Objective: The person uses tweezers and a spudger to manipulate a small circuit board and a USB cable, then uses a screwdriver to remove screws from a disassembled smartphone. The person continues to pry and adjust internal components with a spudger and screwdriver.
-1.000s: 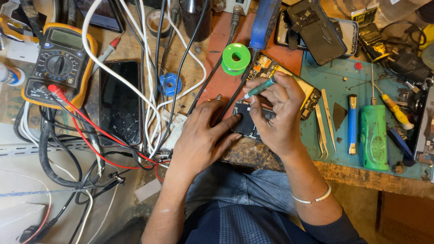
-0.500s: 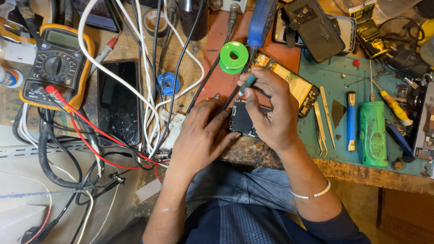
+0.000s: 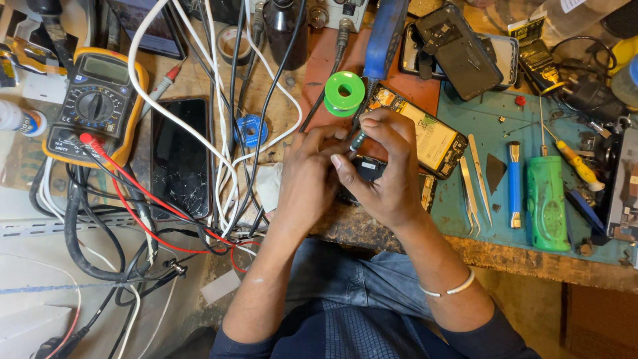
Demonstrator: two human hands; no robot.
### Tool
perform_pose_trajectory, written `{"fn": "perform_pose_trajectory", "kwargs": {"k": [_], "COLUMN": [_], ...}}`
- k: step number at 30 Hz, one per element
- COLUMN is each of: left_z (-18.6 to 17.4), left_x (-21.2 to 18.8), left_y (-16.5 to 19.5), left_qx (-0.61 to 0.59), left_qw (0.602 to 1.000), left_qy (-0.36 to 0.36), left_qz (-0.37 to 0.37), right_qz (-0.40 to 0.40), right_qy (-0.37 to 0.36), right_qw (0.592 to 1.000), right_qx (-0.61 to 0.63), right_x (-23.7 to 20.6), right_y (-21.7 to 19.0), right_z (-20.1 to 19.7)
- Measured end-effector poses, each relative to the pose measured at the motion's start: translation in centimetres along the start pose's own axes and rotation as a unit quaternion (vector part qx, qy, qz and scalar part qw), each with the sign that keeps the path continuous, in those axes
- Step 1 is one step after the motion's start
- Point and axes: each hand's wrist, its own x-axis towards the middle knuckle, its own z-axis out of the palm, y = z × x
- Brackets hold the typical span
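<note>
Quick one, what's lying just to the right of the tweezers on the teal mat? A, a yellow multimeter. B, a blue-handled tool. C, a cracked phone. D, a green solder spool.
B: the blue-handled tool lies on the teal mat just right of the tweezers, next to a green cylinder.

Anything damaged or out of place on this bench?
Yes: the black phone lying left of the hands has a cracked screen, with cracks spreading across its lower half. An opened phone lies with its insides exposed beyond the right hand.
</note>
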Motion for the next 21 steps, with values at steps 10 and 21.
{"fn": "perform_pose_trajectory", "kwargs": {"k": [10, 21], "left_z": [0.3, 0.7], "left_x": [0.9, 1.5], "left_y": [0.3, 0.1], "left_qx": [0.026, 0.034], "left_qw": [0.999, 0.999], "left_qy": [0.028, 0.004], "left_qz": [-0.007, -0.018], "right_qz": [0.108, 0.083], "right_qy": [0.039, 0.051], "right_qw": [0.976, 0.994], "right_qx": [0.185, 0.057], "right_x": [-0.5, -0.7], "right_y": [0.4, 0.7], "right_z": [0.6, 0.6]}}
